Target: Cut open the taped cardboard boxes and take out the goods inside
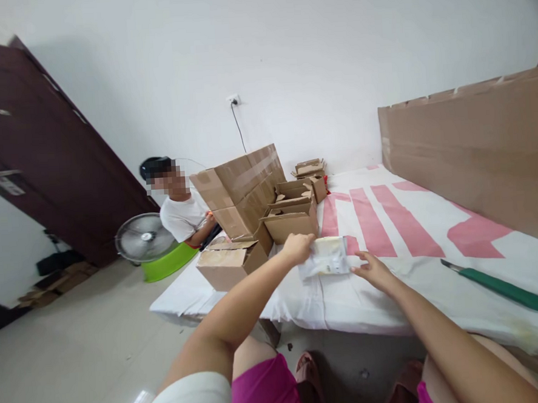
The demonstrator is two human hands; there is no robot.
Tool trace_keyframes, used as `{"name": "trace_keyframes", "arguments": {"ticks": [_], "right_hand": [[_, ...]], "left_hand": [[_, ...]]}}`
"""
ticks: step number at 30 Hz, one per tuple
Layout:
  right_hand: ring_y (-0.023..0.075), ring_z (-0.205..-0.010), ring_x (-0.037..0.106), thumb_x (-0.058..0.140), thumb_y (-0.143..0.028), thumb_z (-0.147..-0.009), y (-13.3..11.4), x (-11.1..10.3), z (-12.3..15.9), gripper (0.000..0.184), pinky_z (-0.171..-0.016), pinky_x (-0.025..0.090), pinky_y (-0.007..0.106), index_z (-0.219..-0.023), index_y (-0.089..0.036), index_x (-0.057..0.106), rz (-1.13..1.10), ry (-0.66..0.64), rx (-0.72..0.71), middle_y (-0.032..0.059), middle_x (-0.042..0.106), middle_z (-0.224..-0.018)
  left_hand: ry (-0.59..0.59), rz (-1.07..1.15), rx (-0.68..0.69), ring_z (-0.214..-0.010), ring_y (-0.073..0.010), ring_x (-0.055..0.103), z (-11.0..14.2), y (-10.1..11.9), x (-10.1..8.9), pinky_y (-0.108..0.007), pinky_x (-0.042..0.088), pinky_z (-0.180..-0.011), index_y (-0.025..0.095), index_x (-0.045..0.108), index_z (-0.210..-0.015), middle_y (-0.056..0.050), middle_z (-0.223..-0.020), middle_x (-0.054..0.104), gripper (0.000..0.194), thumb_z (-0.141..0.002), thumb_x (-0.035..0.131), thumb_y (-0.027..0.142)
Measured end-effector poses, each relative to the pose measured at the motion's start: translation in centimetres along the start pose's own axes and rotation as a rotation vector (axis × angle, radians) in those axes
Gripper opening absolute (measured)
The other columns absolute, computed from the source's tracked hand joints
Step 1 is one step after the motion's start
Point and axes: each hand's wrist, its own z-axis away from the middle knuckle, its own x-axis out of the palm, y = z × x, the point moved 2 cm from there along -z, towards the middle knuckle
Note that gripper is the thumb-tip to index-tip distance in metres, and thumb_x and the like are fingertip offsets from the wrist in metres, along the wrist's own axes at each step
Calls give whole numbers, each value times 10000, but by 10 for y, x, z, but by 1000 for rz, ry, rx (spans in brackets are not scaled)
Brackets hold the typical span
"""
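A flat, clear plastic packet [328, 260] with pale, yellowish contents lies near the table's front edge. My left hand [299, 248] is closed on its upper left corner, with the fingertips partly out of sight. To the right of the packet, my right hand [373, 270] holds nothing; its thumb and fingers are apart, close to the packet's right edge. What the packet contains is too blurred to name. Just beyond my left hand stands an open cardboard box [291, 224].
A green-handled cutter [506, 287] lies at the right. A closed small carton [230, 264] and stacked large cartons [243, 188] stand left. A long cardboard panel [471, 152] borders the right side. Beyond the cartons sits another person [183, 216] near a fan [146, 237].
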Motion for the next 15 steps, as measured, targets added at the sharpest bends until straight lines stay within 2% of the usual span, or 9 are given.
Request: {"name": "trace_keyframes", "arguments": {"ticks": [2,4,7,9,11,15], "right_hand": [[221,-948,647,711,-354,-695,1,-3,0,533,-853,495,366,-1187,-192,586,86,2,0,131,601,-1257],[206,-930,644,695,-338,-727,0,-7,1,489,-875,482,359,-1180,-189,589,155,-15,-15,133,603,-1251],[196,-905,647,674,-323,-758,0,-10,4,451,-869,480,343,-1176,-177,591,231,-49,-41,137,608,-1243],[196,-900,652,661,-319,-772,1,-11,6,419,-854,483,332,-1160,-171,601,265,-74,-56,136,624,-1219],[205,-914,654,656,-313,-777,2,-11,7,373,-849,482,329,-1121,-174,623,292,-98,-73,127,652,-1170],[230,-947,646,674,-289,-756,5,-10,7,282,-866,474,346,-1016,-180,665,313,-129,-117,112,693,-1072]], "left_hand": [[65,-34,-85,-1021,-321,627,-4,-22,-10,-441,403,-916,200,612,-1031,-130,-1001,699,275,-764,601,135],[162,-57,-170,-1168,-358,535,0,-38,-19,-509,337,-984,170,546,-1181,-194,-1214,605,383,-799,557,135],[265,-65,-219,-1301,-350,401,13,-56,-29,-502,274,-1056,193,450,-1310,-175,-1417,439,500,-824,568,208],[318,-10,-268,-1305,-311,400,24,-72,-37,-447,276,-1080,233,472,-1292,-119,-1410,457,474,-834,580,286],[396,106,-405,-1288,-289,422,39,-97,-47,-414,287,-1084,246,517,-1240,-92,-1364,504,426,-834,581,358],[486,228,-735,-1235,-367,458,82,-156,-69,-507,365,-980,125,504,-1230,-203,-1291,531,451,-862,489,385]]}}
